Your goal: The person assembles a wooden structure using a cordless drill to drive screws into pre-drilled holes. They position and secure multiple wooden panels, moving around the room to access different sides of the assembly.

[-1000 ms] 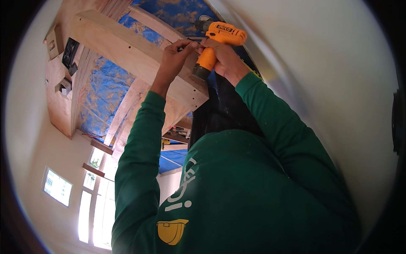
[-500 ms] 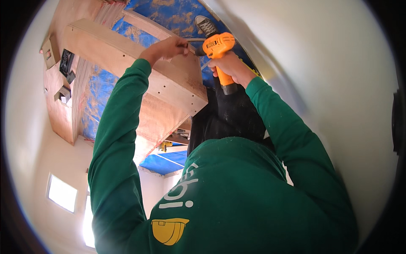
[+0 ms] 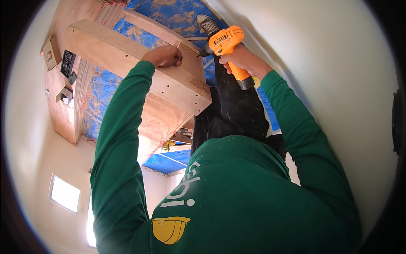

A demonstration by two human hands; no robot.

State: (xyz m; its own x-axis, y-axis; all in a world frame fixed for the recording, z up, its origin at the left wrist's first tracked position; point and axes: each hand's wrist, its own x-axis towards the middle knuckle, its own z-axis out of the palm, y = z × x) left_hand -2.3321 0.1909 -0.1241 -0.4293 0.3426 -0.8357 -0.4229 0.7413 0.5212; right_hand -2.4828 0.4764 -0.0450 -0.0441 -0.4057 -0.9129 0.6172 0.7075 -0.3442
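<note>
My right hand [image 3: 246, 60] is wrapped round the grip of an orange cordless drill [image 3: 227, 40]. The drill's dark chuck and bit [image 3: 204, 51] point left, just off the end of a long pale plywood box [image 3: 169, 84]. My left hand [image 3: 164, 56] is closed and rests at the box's upper edge. Whatever its fingers may hold is hidden. Several dark screw holes show along the box's near face and at its right end.
A plywood worktop [image 3: 63, 118] at left carries a cardboard box [image 3: 51, 53] and a black case [image 3: 67, 62]. Blue sheeting [image 3: 95, 97] with sawdust lies beyond. A white wall [image 3: 338, 76] rises close at right. My shoe [image 3: 207, 24] is past the drill.
The drill has moved right and its bit has tilted, now showing apart from the box. My left hand has come down onto the box edge, with its fingers curled in.
</note>
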